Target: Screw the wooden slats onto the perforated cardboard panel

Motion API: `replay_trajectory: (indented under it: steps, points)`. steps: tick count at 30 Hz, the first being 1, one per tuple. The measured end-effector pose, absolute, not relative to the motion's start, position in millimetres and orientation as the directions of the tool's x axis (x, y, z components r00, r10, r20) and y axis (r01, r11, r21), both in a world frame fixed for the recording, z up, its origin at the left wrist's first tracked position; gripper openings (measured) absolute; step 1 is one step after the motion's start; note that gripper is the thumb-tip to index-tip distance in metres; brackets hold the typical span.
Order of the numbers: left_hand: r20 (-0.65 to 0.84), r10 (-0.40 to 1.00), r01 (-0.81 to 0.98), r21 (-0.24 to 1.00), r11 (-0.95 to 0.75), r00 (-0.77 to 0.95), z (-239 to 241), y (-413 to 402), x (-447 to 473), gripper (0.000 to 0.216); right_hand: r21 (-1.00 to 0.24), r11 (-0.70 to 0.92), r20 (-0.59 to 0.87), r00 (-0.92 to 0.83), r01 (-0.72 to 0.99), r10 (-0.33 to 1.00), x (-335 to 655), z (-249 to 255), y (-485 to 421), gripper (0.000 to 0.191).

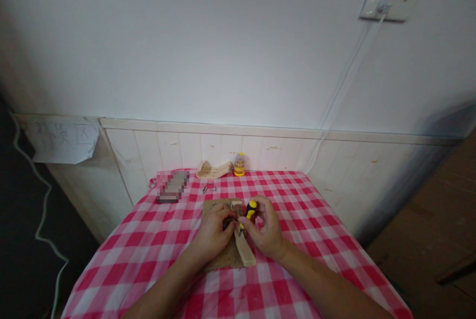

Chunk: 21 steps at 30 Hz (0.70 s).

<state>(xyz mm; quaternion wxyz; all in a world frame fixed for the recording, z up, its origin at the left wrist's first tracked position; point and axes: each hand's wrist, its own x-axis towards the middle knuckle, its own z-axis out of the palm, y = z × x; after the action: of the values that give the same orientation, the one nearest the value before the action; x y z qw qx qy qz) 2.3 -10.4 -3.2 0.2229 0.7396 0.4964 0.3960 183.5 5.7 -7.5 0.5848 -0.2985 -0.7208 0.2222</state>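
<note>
Red-and-white checks cover the table (pixel 312 254), and left of it hangs a paper sheet (pixel 67 140) with dark strokes of writing, too blurred to read. At the middle of the table's far edge stands a small yellow case (pixel 239 166), its contents too small to make out; pale wooden parts (pixel 212 172) lie just to its left. Toward the far left corner is a grey, pixelated object (pixel 173 187), with small metal pieces (pixel 209 189) between it and the case. Midway between the table's left and right edges lies a brown board (pixel 222 257), bearing a wooden piece (pixel 245 252) whose near end reaches past the board's right edge. Over this piece, the right hand (pixel 268 229) grips a yellow-and-black screwdriver (pixel 252 207). The left hand (pixel 213 229) has its fingertips drawn together beside it; whether they pinch something, I cannot tell.
</note>
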Motion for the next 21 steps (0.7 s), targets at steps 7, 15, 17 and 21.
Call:
replay_trajectory:
  steps: [7,15,17,21]
  points:
    - [0.389,0.906,0.546,0.728,-0.414,0.168,-12.4,-5.7,-0.1,0.027,-0.683,0.7,0.711,-0.027,0.207,0.702,185.5,-15.5,16.2,0.041]
    - [0.385,0.901,0.551,0.716,-0.429,0.201,-11.4,-5.4,0.1,0.031,-0.693,0.693,0.688,-0.103,0.2,0.718,184.7,-17.5,20.4,0.042]
    - [0.389,0.9,0.549,0.717,-0.43,0.198,-12.0,-5.2,0.0,0.031,-0.701,0.687,0.679,-0.115,0.193,0.725,184.8,-17.6,20.7,0.044]
    - [0.395,0.899,0.549,0.717,-0.43,0.187,-13.0,-5.9,-0.2,0.03,-0.705,0.685,0.67,-0.142,0.182,0.728,185.6,-17.9,21.4,0.048]
